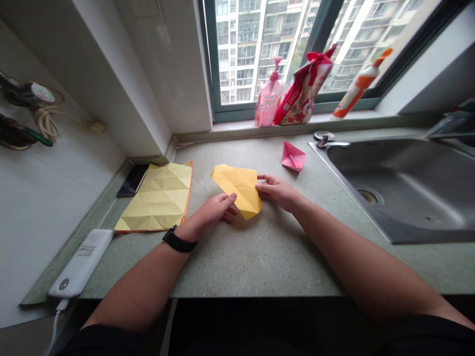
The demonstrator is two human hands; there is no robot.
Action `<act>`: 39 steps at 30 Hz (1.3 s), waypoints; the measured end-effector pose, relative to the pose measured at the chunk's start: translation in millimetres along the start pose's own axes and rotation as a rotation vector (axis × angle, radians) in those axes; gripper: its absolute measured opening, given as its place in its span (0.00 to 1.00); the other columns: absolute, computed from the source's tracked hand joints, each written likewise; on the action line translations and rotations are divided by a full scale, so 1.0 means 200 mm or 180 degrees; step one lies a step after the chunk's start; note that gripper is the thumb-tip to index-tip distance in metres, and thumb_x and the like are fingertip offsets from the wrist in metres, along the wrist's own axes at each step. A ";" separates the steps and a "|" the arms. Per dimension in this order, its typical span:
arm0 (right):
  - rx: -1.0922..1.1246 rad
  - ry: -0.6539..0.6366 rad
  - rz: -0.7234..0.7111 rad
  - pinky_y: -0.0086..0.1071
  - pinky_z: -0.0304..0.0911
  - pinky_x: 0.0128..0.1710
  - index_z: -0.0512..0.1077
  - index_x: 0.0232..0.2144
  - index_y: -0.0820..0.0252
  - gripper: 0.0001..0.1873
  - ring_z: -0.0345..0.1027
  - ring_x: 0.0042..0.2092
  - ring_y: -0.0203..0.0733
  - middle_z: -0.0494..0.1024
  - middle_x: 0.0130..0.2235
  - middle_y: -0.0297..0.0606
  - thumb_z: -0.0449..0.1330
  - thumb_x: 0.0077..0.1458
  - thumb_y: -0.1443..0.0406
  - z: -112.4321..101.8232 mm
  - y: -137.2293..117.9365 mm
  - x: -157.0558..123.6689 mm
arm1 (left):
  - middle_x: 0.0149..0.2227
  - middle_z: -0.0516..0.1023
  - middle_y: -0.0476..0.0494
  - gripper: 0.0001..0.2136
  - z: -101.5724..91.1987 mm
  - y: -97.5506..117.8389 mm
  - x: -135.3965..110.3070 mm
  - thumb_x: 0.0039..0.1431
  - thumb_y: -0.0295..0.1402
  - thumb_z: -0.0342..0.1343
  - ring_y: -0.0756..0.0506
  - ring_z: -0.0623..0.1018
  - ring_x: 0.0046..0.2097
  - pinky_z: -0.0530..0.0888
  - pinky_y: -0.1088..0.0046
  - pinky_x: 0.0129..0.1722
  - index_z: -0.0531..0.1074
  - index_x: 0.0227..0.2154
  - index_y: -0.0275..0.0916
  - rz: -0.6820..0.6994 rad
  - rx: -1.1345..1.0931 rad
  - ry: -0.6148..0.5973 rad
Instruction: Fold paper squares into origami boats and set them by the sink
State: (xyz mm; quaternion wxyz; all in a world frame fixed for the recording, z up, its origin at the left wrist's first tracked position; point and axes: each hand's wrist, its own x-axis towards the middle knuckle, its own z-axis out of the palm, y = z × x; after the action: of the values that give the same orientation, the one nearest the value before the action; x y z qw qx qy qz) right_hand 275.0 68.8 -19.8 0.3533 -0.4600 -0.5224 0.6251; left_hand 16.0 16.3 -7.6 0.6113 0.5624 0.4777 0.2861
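A creased sheet of orange-yellow paper (pixel 241 185) is held between my two hands, a little above the counter. One of its corners points up to the left, another down toward me. My left hand (pixel 218 206) grips the lower left edge, thumb on top and fingers beneath. At the right edge, my right hand (pixel 276 190) pinches the paper between thumb and fingers. Beyond my right hand stands a small folded pink paper shape (pixel 293 157). To the left lies a stack of pale yellow, creased paper (pixel 158 195) with an orange edge showing underneath.
A dark phone (pixel 131 180) lies partly under the stack. A white power bank (pixel 82 262) with a cable sits at the left counter edge. The steel sink (pixel 386 235) is on the right. A pink pump bottle (pixel 268 101), a red bag (pixel 304 94) and an orange-white bottle (pixel 358 89) line the windowsill.
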 end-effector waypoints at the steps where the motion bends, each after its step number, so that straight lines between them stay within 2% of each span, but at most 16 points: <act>1: -0.0050 0.0192 0.0078 0.34 0.75 0.42 0.75 0.54 0.55 0.22 0.78 0.40 0.42 0.85 0.43 0.41 0.69 0.58 0.63 -0.02 -0.01 0.00 | 0.46 0.83 0.37 0.18 0.00 0.00 -0.01 0.73 0.49 0.53 0.43 0.83 0.38 0.80 0.68 0.34 0.74 0.49 0.39 0.0029 0.0284 0.0181; 3: -0.0253 0.0453 0.0114 0.31 0.71 0.36 0.76 0.54 0.56 0.20 0.76 0.37 0.40 0.85 0.41 0.39 0.66 0.58 0.67 -0.05 -0.02 0.01 | 0.44 0.80 0.40 0.11 -0.02 0.00 -0.02 0.72 0.41 0.53 0.45 0.80 0.36 0.80 0.67 0.36 0.71 0.48 0.40 0.0467 0.1018 0.0791; 5: -0.0516 0.0543 0.0070 0.29 0.68 0.32 0.77 0.55 0.57 0.21 0.74 0.35 0.39 0.84 0.39 0.38 0.64 0.59 0.69 -0.06 -0.03 0.02 | 0.46 0.78 0.41 0.10 -0.05 0.00 -0.03 0.66 0.32 0.56 0.43 0.79 0.43 0.80 0.62 0.46 0.69 0.49 0.41 0.1272 0.1876 0.1352; 7: -0.0828 0.0528 0.0030 0.29 0.64 0.30 0.78 0.56 0.58 0.22 0.72 0.33 0.39 0.83 0.36 0.36 0.63 0.60 0.70 -0.06 -0.01 0.03 | 0.50 0.76 0.38 0.14 -0.08 0.01 -0.05 0.63 0.29 0.59 0.39 0.78 0.51 0.77 0.56 0.55 0.68 0.50 0.41 0.1962 0.2630 0.1562; 8: -0.1000 0.0501 0.0009 0.29 0.63 0.28 0.78 0.57 0.58 0.22 0.71 0.32 0.39 0.82 0.34 0.35 0.62 0.61 0.69 -0.06 0.00 0.03 | 0.52 0.75 0.37 0.15 -0.08 0.01 -0.06 0.63 0.29 0.61 0.37 0.76 0.55 0.76 0.54 0.58 0.68 0.52 0.41 0.2153 0.2934 0.1570; 10: -0.1325 0.0419 -0.0058 0.29 0.59 0.26 0.78 0.60 0.57 0.24 0.69 0.30 0.38 0.81 0.32 0.34 0.62 0.63 0.67 -0.05 0.02 0.03 | 0.57 0.73 0.34 0.20 -0.08 0.01 -0.07 0.63 0.30 0.64 0.33 0.74 0.59 0.73 0.51 0.61 0.67 0.56 0.41 0.2243 0.3415 0.1583; 13: -0.1700 0.0361 -0.0193 0.29 0.57 0.26 0.78 0.64 0.55 0.26 0.68 0.28 0.37 0.81 0.31 0.33 0.61 0.65 0.65 -0.04 0.05 0.03 | 0.59 0.71 0.32 0.23 -0.06 0.01 -0.09 0.64 0.32 0.66 0.30 0.74 0.59 0.72 0.49 0.61 0.65 0.58 0.41 0.2074 0.3778 0.1865; 17: -0.1981 0.0428 -0.0340 0.30 0.63 0.30 0.79 0.63 0.53 0.24 0.73 0.32 0.39 0.85 0.35 0.35 0.60 0.66 0.64 -0.04 0.06 0.02 | 0.59 0.70 0.30 0.24 -0.05 0.01 -0.10 0.62 0.27 0.64 0.30 0.73 0.59 0.71 0.47 0.63 0.65 0.59 0.39 0.2183 0.3782 0.2210; 19: -0.2142 0.0445 -0.0390 0.31 0.67 0.32 0.81 0.61 0.53 0.23 0.76 0.35 0.41 0.86 0.37 0.36 0.61 0.66 0.64 -0.03 0.06 0.02 | 0.63 0.69 0.29 0.28 -0.06 0.02 -0.10 0.58 0.23 0.63 0.29 0.71 0.63 0.68 0.46 0.66 0.65 0.61 0.39 0.2269 0.3767 0.2095; 21: -0.2316 0.0458 -0.0489 0.33 0.69 0.35 0.82 0.59 0.53 0.22 0.77 0.36 0.42 0.86 0.37 0.37 0.62 0.66 0.63 -0.03 0.05 0.02 | 0.64 0.70 0.31 0.29 -0.07 0.03 -0.09 0.56 0.21 0.61 0.31 0.70 0.64 0.68 0.46 0.68 0.67 0.62 0.40 0.2225 0.3798 0.1651; 24: -0.2483 0.0541 -0.0972 0.38 0.74 0.43 0.82 0.59 0.55 0.21 0.79 0.40 0.45 0.87 0.43 0.41 0.62 0.67 0.63 -0.04 0.05 0.02 | 0.58 0.77 0.38 0.19 -0.08 0.02 -0.08 0.59 0.19 0.58 0.35 0.75 0.60 0.73 0.53 0.63 0.75 0.52 0.42 0.1945 0.3867 0.0780; 26: -0.2692 0.0592 -0.1551 0.42 0.75 0.50 0.82 0.58 0.55 0.19 0.80 0.46 0.47 0.86 0.49 0.45 0.61 0.68 0.63 -0.04 0.03 0.00 | 0.53 0.81 0.40 0.14 -0.08 0.02 -0.07 0.61 0.20 0.56 0.38 0.78 0.55 0.76 0.57 0.58 0.78 0.45 0.41 0.1730 0.3919 0.0442; 28: -0.3022 0.0441 -0.2144 0.47 0.73 0.55 0.83 0.56 0.53 0.17 0.79 0.50 0.51 0.85 0.52 0.46 0.61 0.70 0.62 -0.03 0.02 -0.03 | 0.50 0.82 0.40 0.12 -0.07 0.02 -0.07 0.63 0.20 0.56 0.38 0.79 0.52 0.77 0.60 0.55 0.79 0.44 0.41 0.1589 0.3985 0.0331; 31: -0.3491 -0.0203 -0.2621 0.50 0.71 0.57 0.82 0.58 0.50 0.18 0.77 0.53 0.53 0.84 0.52 0.45 0.65 0.68 0.57 0.01 0.00 -0.08 | 0.49 0.83 0.40 0.11 -0.06 0.02 -0.07 0.65 0.22 0.57 0.39 0.80 0.50 0.77 0.60 0.53 0.80 0.45 0.40 0.1513 0.4086 0.0331; 34: -0.3844 -0.0695 -0.2675 0.51 0.71 0.57 0.82 0.58 0.50 0.23 0.76 0.54 0.55 0.83 0.55 0.46 0.71 0.63 0.57 0.06 0.02 -0.10 | 0.48 0.83 0.40 0.09 -0.06 0.03 -0.08 0.67 0.24 0.58 0.39 0.81 0.49 0.78 0.61 0.52 0.81 0.43 0.40 0.1447 0.4168 0.0330; 39: -0.3970 -0.0707 -0.2593 0.43 0.73 0.51 0.85 0.51 0.49 0.14 0.78 0.48 0.48 0.85 0.50 0.42 0.67 0.63 0.66 0.04 0.03 -0.09 | 0.46 0.84 0.40 0.09 -0.06 0.04 -0.09 0.71 0.25 0.55 0.39 0.82 0.50 0.79 0.62 0.53 0.80 0.44 0.40 0.1301 0.4128 0.0533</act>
State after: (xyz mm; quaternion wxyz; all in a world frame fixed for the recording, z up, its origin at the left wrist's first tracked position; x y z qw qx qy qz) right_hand 273.4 47.7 -21.5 0.1758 -0.2794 -0.9409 0.0759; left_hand 0.2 7.4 5.8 0.0457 0.8697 0.4824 0.0944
